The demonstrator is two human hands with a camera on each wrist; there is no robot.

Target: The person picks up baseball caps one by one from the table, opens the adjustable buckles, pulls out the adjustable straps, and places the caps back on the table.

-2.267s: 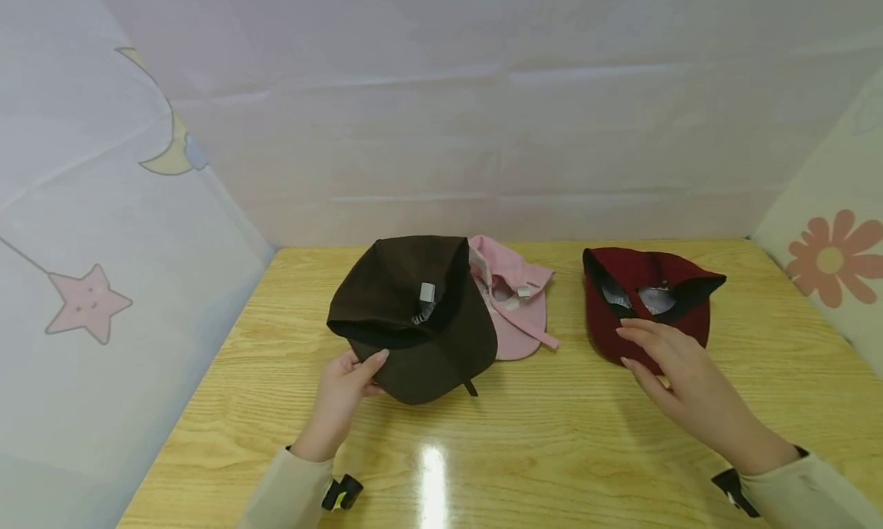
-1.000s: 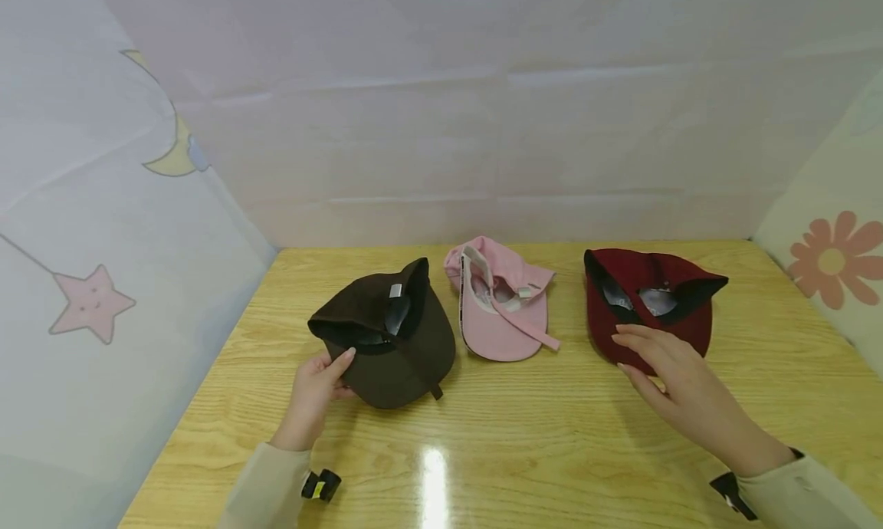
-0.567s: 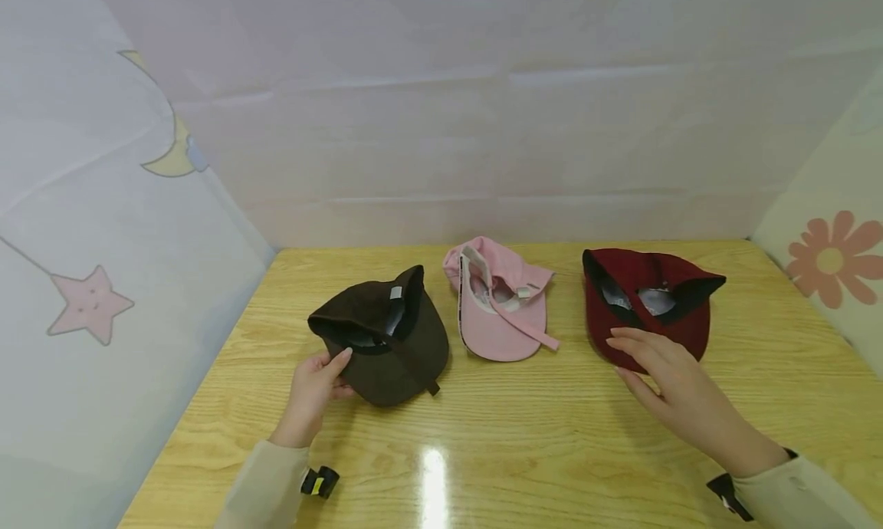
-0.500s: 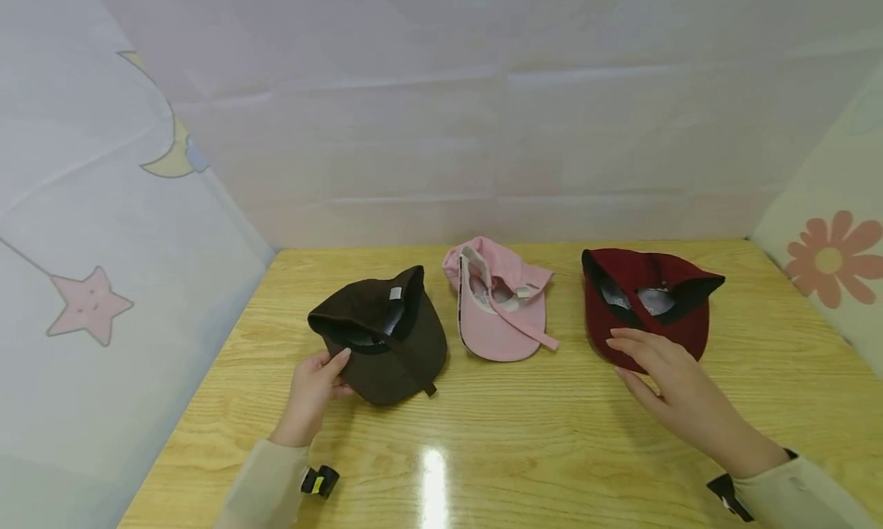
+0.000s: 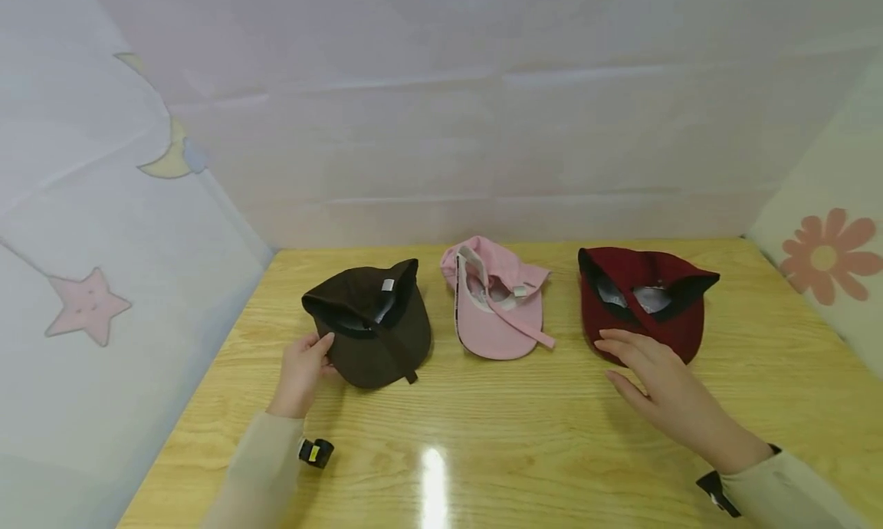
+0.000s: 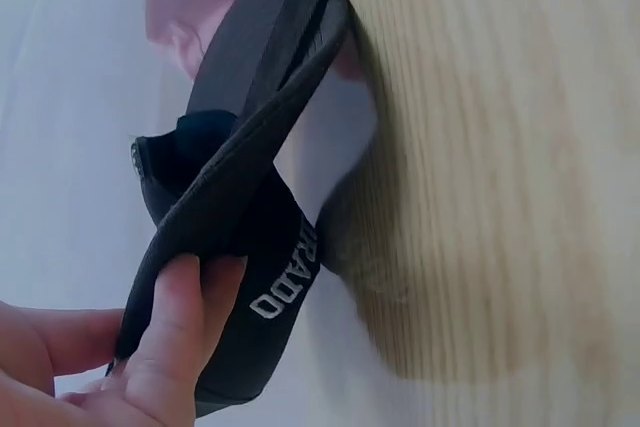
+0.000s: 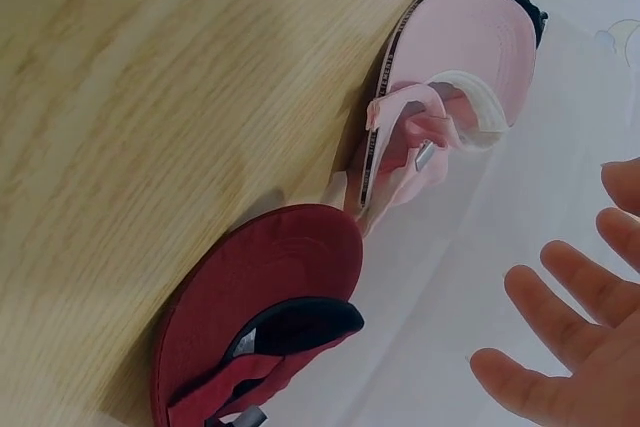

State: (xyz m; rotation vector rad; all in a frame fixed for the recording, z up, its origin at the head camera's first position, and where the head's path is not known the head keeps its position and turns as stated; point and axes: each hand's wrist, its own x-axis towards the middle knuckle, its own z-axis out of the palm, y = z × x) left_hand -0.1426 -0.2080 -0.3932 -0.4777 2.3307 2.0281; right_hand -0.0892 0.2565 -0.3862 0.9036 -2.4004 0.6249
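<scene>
My left hand [image 5: 301, 372] pinches the left edge of the brim of a dark brown baseball cap [image 5: 375, 356], thumb on top and fingers beneath. This cap lies crown to the back, its inside and back strap showing. White lettering on its front shows in the left wrist view, where the brim [image 6: 230, 167] stands tilted above the table. My right hand [image 5: 662, 395], fingers relaxed and holding nothing, hovers over the front of a dark red cap [image 5: 679, 337]. In the right wrist view its spread fingers [image 7: 565, 317] are apart from that cap.
A pink cap [image 5: 500, 337] sits between the other two, its loose strap hanging toward the front right. All three caps stand in a row at the back of the wooden table [image 5: 510, 445], close to a pale cloth backdrop [image 5: 510, 153].
My left hand has carried the dark brown cap leftward and down, away from the pink cap it overlapped, then shifted it slightly left and back. The right hand has barely moved.
</scene>
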